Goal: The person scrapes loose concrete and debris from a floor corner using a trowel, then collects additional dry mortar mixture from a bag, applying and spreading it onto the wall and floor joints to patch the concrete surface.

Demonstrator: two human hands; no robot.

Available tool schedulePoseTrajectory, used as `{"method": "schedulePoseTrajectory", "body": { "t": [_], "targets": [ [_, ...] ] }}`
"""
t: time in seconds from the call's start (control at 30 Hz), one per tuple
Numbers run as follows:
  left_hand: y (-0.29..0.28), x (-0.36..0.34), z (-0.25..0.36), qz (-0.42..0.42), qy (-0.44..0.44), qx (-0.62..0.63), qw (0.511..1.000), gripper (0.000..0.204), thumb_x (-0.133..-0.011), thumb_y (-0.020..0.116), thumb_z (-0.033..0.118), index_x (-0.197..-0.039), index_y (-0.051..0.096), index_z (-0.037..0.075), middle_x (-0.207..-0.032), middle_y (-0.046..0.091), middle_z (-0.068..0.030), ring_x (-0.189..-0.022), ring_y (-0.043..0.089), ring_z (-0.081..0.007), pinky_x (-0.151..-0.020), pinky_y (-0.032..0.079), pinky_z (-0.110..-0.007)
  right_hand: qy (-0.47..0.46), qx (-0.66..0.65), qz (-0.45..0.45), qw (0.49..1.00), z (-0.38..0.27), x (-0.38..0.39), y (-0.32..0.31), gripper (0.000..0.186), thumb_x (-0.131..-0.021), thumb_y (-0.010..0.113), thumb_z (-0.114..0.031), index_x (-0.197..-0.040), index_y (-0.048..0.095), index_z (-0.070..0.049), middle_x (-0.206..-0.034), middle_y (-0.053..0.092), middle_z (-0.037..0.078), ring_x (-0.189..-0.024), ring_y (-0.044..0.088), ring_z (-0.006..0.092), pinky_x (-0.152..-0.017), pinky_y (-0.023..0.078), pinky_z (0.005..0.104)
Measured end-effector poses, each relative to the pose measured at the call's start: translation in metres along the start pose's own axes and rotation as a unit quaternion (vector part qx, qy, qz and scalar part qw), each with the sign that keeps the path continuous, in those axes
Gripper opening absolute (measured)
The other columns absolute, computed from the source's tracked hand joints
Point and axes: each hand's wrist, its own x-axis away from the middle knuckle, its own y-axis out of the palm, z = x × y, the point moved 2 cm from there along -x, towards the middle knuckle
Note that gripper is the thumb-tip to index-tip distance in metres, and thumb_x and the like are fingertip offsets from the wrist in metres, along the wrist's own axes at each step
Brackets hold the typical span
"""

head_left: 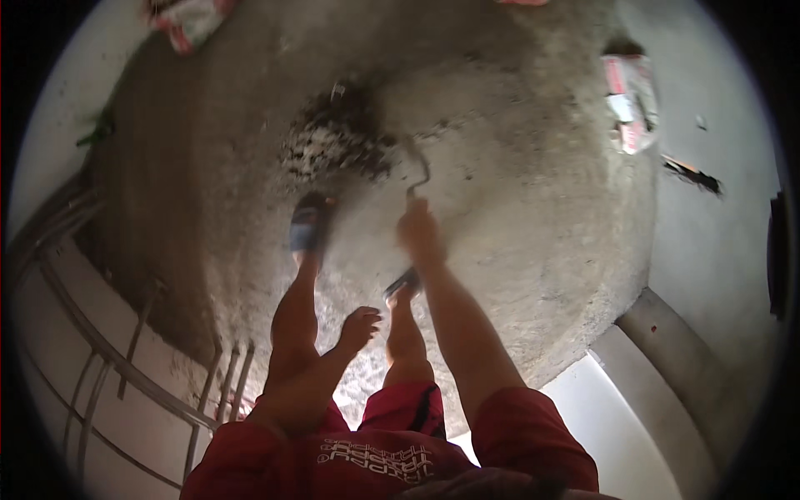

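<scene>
My right hand (419,232) reaches forward over the concrete floor, its fingers wrapped round the handle of a trowel (422,171). The trowel's bent metal neck shows, but its blade is smeared by motion. Just left of the tool lies a heap of dark, crumbly mortar or rubble (333,146), with loose bits scattered to its right. My left hand (360,327) hangs near my left knee, holding nothing, its fingers loosely bent and a little apart.
My sandalled feet, left (305,227) and right (402,287), stand close to the heap. Torn bags lie at the right wall (633,104) and far left (187,21). A metal railing (125,362) curves along the left. A dark stick-like piece (693,175) lies at right.
</scene>
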Motion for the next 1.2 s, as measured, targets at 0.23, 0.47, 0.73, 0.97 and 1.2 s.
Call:
{"method": "schedulePoseTrajectory", "body": {
  "t": [0.23,0.47,0.73,0.97,1.2],
  "targets": [
    [-0.123,0.082,0.075,-0.038,0.187,0.092,0.977,0.025,-0.097,0.057,0.025,-0.116,0.065,0.012,-0.097,0.071,-0.0064,-0.078,0.069,-0.0183,-0.062,0.055,-0.034,-0.139,0.065,0.131,0.98,0.111,0.147,-0.073,0.045,-0.088,0.057,-0.02,-0.131,0.053,-0.007,-0.127,0.058,0.03,-0.112,0.061,0.0482,-0.097,0.05,0.0524],
    [-0.173,0.272,0.112,0.321,0.159,-0.806,0.47,0.028,-0.097,0.057,0.03,-0.115,0.07,0.012,-0.102,0.073,-0.009,-0.084,0.071,-0.0255,-0.069,0.056,-0.04,-0.069,0.076,0.006,0.995,0.311,0.271,-0.167,0.028,-0.088,0.063,-0.028,-0.098,0.065,-0.001,-0.077,0.067,0.021,-0.073,0.069,0.0359,-0.07,0.056,0.0457],
    [0.124,0.296,0.122,0.182,0.301,-0.581,0.734,0.047,-0.097,0.06,0.041,-0.119,0.069,0.0,-0.106,0.073,-0.0154,-0.095,0.07,-0.0205,-0.081,0.055,-0.036,-0.124,0.143,0.132,0.973,0.327,0.319,-0.227,0.014,-0.077,0.071,-0.012,-0.087,0.066,-0.004,-0.084,0.066,0.02,-0.084,0.066,0.0368,-0.076,0.053,0.0472],
    [0.363,0.287,0.137,-0.061,0.358,-0.448,0.817,0.033,-0.099,0.059,0.035,-0.101,0.068,0.004,-0.089,0.07,-0.0095,-0.08,0.067,-0.0191,-0.066,0.053,-0.036,-0.24,-0.177,0.116,0.947,0.154,0.354,-0.315,0.045,-0.092,0.065,-0.027,-0.123,0.054,0.003,-0.118,0.063,0.028,-0.109,0.063,0.0423,-0.093,0.05,0.0466],
    [0.394,0.195,0.189,-0.071,0.494,-0.432,0.752,0.031,-0.098,0.06,0.034,-0.104,0.065,0.004,-0.089,0.067,-0.0114,-0.077,0.066,-0.0211,-0.065,0.052,-0.037,-0.207,-0.284,0.017,0.936,0.142,0.351,-0.39,0.054,-0.093,0.067,-0.032,-0.132,0.054,0.001,-0.124,0.065,0.023,-0.11,0.066,0.0371,-0.094,0.051,0.0426]
  ]
}}
